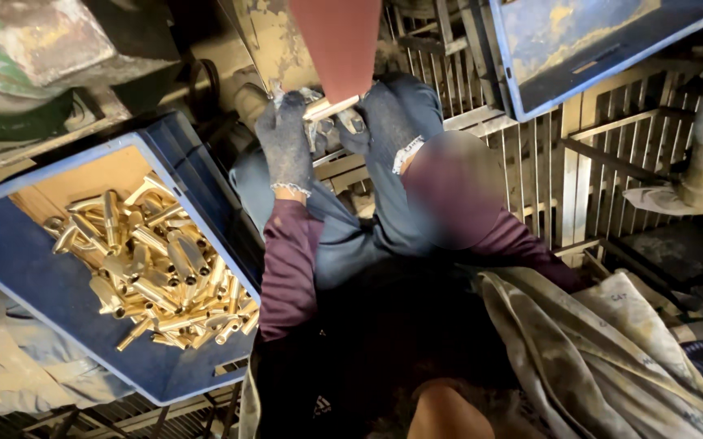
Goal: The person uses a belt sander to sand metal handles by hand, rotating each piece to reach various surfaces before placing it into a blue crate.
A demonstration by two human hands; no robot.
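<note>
While the blue crate (50,293) of brass fittings (156,272) sits close by on the left, both gloved hands further out pinch one small metal piece (331,110) against the red belt (339,41). Left hand (286,146) and right hand (388,118) are both closed on it. Looks stiff, fairly heavy and slick, so gripping its ends seems best.
</note>
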